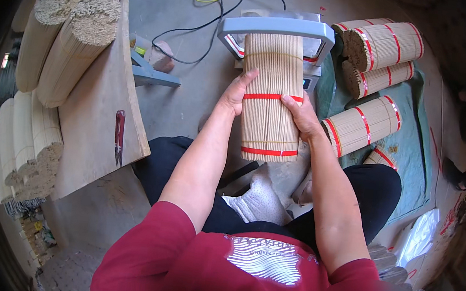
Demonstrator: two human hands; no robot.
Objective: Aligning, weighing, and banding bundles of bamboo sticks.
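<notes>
Between my two hands is a thick bundle of thin wooden sticks (271, 121), lying lengthwise away from me. Red bands circle it at the middle and near end, and a thin yellowish tie crosses its far part. My left hand (237, 92) grips its left side, thumb along the sticks. On the right side, my right hand (303, 116) is wrapped round it, thumb by the middle red band. The bundle's far end passes under the grey-blue arch of a banding machine (277, 26); that end is hidden there. The fingers underneath are out of sight.
Several red-banded stick bundles (363, 122) lie on a green sheet (411, 181) to the right. At left, a wooden table (96, 125) carries unbanded bundles (88, 34) and red-handled thread snips (119, 136). A black cable (196, 61) runs over the floor left of the machine.
</notes>
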